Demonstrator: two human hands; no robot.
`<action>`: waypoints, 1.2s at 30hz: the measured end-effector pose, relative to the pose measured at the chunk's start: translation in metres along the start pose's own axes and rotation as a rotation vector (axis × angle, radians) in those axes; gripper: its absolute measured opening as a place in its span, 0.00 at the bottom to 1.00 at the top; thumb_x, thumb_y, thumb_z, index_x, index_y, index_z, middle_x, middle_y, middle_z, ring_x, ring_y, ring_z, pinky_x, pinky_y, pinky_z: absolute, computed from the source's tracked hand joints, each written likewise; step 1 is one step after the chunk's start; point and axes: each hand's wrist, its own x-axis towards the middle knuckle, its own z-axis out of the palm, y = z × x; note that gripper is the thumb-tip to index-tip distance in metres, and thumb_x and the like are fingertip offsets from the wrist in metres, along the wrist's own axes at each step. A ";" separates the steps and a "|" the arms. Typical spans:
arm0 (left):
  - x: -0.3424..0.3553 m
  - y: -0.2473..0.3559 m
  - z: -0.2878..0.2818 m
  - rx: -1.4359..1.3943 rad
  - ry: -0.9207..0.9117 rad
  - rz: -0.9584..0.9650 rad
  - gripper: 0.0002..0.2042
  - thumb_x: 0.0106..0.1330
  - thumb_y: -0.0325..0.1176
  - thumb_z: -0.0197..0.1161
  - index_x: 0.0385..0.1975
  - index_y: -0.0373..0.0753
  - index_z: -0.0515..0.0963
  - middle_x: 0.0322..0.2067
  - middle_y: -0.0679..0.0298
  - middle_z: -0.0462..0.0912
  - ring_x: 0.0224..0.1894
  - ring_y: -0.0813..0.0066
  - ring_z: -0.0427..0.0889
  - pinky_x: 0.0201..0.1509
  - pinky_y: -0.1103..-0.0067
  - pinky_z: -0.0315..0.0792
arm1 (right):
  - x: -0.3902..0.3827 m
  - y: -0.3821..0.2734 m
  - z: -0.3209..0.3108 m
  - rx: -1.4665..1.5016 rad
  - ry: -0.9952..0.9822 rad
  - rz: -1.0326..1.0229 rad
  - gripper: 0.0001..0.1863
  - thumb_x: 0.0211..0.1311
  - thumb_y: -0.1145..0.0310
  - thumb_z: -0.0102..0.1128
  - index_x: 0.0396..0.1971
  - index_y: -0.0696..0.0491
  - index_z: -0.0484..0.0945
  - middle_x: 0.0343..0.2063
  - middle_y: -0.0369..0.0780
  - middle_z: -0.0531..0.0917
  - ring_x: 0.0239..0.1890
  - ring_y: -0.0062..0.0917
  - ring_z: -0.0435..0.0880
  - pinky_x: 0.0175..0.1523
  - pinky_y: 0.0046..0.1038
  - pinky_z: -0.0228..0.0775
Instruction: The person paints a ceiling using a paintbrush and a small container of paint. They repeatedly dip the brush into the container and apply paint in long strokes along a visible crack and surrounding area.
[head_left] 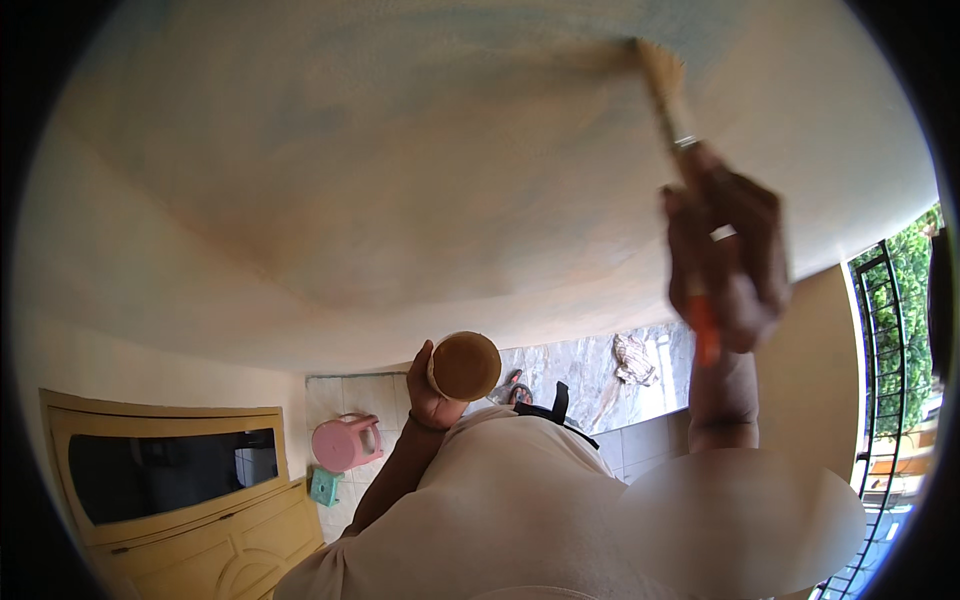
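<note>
Because the right hand (730,250) reaches into the upper right of the frame, we take it as the nearer of the two to the bristles' patch of wall. Though it is blurred, we see its fingers bent snugly round the brush (684,143), with the orange handle end (705,335) showing below the palm. The brush's long axis runs up the frame, leaning slightly left, so the bristles (662,82) point to the top edge, away from the wrist. There they meet, or almost meet, the pale wall (400,190); blur keeps us from telling which, but a dark shadow joins their tip from the left. That closeness of bristles to wall is, we judge, the relation that counts most.

Below and left of the brush, near the middle of the frame, the left hand (428,398) is curled about a round container (466,366), thumb along its left side. We look onto its brown round face, well apart from the bristles. Farther down, on the floor (352,390), we find a pink stool (340,444) at lower left and a crumpled cloth (633,360) right of centre.
</note>
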 end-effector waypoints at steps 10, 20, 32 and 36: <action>-0.023 0.033 -0.022 0.029 0.078 0.051 0.27 0.75 0.56 0.52 0.61 0.39 0.76 0.58 0.54 0.81 0.61 0.51 0.80 0.59 0.50 0.76 | -0.037 -0.029 0.034 0.403 -0.336 0.073 0.10 0.48 0.75 0.72 0.33 0.53 0.84 0.38 0.40 0.86 0.34 0.25 0.87 0.32 0.25 0.81; -0.027 0.032 -0.015 -0.017 0.039 0.029 0.24 0.78 0.49 0.53 0.55 0.33 0.79 0.55 0.51 0.84 0.60 0.54 0.80 0.68 0.56 0.71 | -0.031 -0.057 0.031 -0.029 -0.121 -0.041 0.06 0.50 0.74 0.73 0.29 0.54 0.85 0.39 0.41 0.86 0.44 0.33 0.89 0.43 0.26 0.86; -0.032 0.047 -0.002 -0.011 0.063 0.020 0.23 0.79 0.48 0.51 0.55 0.33 0.79 0.54 0.52 0.85 0.59 0.54 0.81 0.67 0.55 0.72 | 0.002 -0.025 -0.001 0.083 0.131 0.168 0.11 0.58 0.82 0.72 0.40 0.59 0.84 0.45 0.52 0.85 0.43 0.38 0.89 0.38 0.30 0.85; -0.034 0.048 -0.023 0.001 0.088 0.046 0.25 0.77 0.53 0.51 0.57 0.36 0.78 0.56 0.52 0.83 0.60 0.52 0.81 0.63 0.53 0.74 | -0.023 -0.061 0.021 -0.025 0.101 0.213 0.06 0.57 0.81 0.73 0.34 0.58 0.86 0.43 0.52 0.86 0.45 0.39 0.89 0.41 0.27 0.86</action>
